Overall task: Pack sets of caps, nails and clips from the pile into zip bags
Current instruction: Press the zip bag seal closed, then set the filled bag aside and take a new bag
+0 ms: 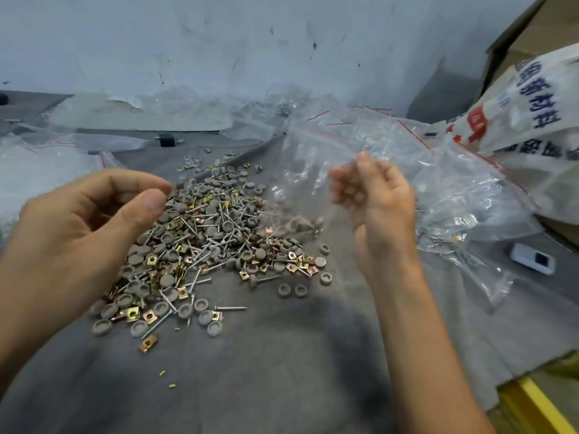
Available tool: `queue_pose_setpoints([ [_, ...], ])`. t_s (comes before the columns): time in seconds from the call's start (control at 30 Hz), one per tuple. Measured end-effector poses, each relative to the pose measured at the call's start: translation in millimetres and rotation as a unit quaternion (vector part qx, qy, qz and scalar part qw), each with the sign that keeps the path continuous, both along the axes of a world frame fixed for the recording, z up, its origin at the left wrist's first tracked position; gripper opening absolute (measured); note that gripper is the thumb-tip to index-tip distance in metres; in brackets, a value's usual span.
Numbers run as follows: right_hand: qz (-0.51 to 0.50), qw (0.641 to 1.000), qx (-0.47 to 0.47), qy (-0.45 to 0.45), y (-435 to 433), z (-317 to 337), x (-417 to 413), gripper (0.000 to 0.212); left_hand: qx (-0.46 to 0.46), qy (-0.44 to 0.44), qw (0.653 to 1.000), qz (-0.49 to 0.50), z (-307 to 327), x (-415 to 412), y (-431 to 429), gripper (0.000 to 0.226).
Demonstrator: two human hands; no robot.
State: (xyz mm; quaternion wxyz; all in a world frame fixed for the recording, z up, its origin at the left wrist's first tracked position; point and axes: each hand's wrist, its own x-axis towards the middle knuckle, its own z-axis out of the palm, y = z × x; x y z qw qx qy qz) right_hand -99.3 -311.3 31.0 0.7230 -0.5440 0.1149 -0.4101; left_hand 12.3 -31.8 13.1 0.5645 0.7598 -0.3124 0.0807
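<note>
A clear zip bag [307, 170] held up over the pile [213, 239] of small parts.

The right hand [379, 198] pinches the red-striped zip bag with curled fingers, lifting it above the pile's right edge; whether the grey shapes seen through it are inside cannot be told. To the right lies a heap of clear bags [463, 195] with nails and clips showing in them. The left hand [94, 220] hovers at the pile's left, thumb and forefinger tips meeting, anything between them hidden. Grey round caps [101, 327], silver nails [232, 307] and brass-coloured clips [148, 343] lie mixed on a grey cloth [266, 355].
</note>
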Motion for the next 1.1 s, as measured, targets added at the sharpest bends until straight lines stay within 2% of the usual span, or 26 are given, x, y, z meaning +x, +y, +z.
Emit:
queue_pose_setpoints([
  [0.07,-0.080,0.993,0.078,-0.032,-37,3,-1,0.007,0.000,0.008,1.000,0.018,-1,2,4,0.048],
  [0.17,-0.149,0.974,0.167,-0.026,-73,-12,-5,0.056,0.010,0.014,0.999,0.043,-5,4,9,0.038],
  [0.2,-0.156,0.972,0.176,-0.005,-77,-19,-6,0.063,0.015,0.023,0.999,0.046,-7,5,10,0.030],
  [0.3,-0.151,0.973,0.159,0.074,-77,-33,-3,0.053,0.005,0.058,0.996,0.066,-17,14,13,0.011],
  [0.4,-0.078,0.980,0.102,0.149,-61,-34,1,0.053,0.032,0.061,0.990,0.122,-22,26,18,0.017],
  [0.47,-0.028,0.980,0.009,0.198,-43,-36,3,0.047,0.064,0.067,0.981,0.168,-25,36,26,0.018],
  [0.53,0.007,0.964,-0.114,0.238,-21,-38,6,0.044,0.110,0.069,0.968,0.217,-28,50,33,0.019],
  [0.67,0.105,0.924,-0.267,0.252,16,-43,13,0.048,0.286,0.054,0.914,0.281,-37,91,36,0.046],
  [0.73,0.142,0.907,-0.303,0.255,26,-46,17,0.047,0.372,0.091,0.883,0.271,-43,106,34,0.058],
  [0.77,0.151,0.900,-0.316,0.258,29,-48,18,0.047,0.392,0.090,0.875,0.270,-47,112,34,0.051],
  [0.83,0.156,0.889,-0.341,0.262,34,-49,18,0.046,0.370,0.052,0.882,0.287,-55,120,38,0.021],
  [0.9,0.154,0.887,-0.349,0.259,35,-51,19,0.044,0.338,0.023,0.893,0.297,-58,126,42,0.010],
  [0.93,0.153,0.886,-0.352,0.261,37,-51,20,0.043,0.337,0.015,0.894,0.294,-58,128,43,0.010],
  [1.03,0.160,0.876,-0.364,0.271,42,-52,20,0.040,0.390,0.020,0.885,0.255,-56,137,45,0.032],
  [1.1,0.170,0.872,-0.367,0.274,44,-52,20,0.038,0.410,0.034,0.882,0.231,-53,142,44,0.024],
])
